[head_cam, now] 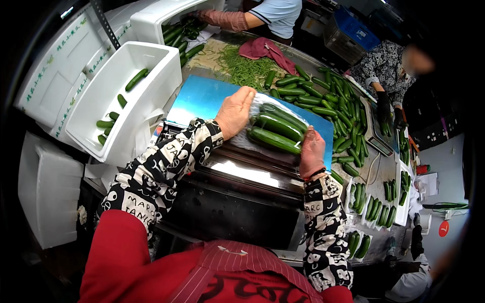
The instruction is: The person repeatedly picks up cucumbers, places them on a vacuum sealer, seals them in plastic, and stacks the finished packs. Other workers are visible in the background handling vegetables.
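Several cucumbers [278, 127] lie side by side on a white foam-net liner [242, 140], under shiny clear film. My left hand [237, 111], bare, grips the pack's upper left corner. At the right end, my right hand [312, 153], in a reddish glove, holds the other side. Beneath the pack is a blue plate [206, 96] on top of a dark machine [235, 212]. A bright metal strip [246, 172] runs across the machine's front. The fingers under the pack are hidden.
Loose cucumbers [310, 100] and green beans [246, 66] cover the table behind. A white foam box [125, 98] holding a few cucumbers stands left. Packed cucumbers [373, 208] lie right, near a scale [379, 130]. Co-workers' gloved hands [399, 119] and a sleeved arm [223, 19] are close.
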The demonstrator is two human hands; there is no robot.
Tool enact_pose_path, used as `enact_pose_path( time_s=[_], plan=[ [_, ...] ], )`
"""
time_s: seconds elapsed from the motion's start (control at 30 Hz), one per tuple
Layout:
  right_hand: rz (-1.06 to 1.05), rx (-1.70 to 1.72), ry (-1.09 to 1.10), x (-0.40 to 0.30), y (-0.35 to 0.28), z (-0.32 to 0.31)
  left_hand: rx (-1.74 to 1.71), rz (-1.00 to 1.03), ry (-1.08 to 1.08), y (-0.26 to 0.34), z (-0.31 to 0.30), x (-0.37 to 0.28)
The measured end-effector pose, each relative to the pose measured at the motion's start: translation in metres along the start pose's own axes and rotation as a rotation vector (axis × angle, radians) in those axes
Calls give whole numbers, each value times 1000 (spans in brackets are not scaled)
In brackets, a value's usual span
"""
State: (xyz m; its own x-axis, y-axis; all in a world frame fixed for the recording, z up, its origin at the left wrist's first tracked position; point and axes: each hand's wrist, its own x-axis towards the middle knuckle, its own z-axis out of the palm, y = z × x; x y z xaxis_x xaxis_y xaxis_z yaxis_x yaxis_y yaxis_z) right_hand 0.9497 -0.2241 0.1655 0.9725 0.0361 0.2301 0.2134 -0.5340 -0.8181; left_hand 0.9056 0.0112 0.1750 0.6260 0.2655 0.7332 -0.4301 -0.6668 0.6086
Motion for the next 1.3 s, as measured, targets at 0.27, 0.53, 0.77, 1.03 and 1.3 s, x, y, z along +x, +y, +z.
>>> enact_pose_path(
  time_s=[0.27,0.53,0.77,1.03,1.3],
  plan=[
    [139,317,-177,-68,-44,-75,-93,-300,-80,105,-47,-22],
    [115,178,-228,-170,-9,-134,-195,-427,-140,186,-67,-88],
    [384,356,-544,-181,-6,-74,-63,-753,89,158,-90,-206],
    [-64,141,-590,-226,-7,-44,-284,-909,185,210,-139,-261],
    [13,300,-945,-239,-35,-50,-291,-866,219,257,-166,-284]
  ],
)
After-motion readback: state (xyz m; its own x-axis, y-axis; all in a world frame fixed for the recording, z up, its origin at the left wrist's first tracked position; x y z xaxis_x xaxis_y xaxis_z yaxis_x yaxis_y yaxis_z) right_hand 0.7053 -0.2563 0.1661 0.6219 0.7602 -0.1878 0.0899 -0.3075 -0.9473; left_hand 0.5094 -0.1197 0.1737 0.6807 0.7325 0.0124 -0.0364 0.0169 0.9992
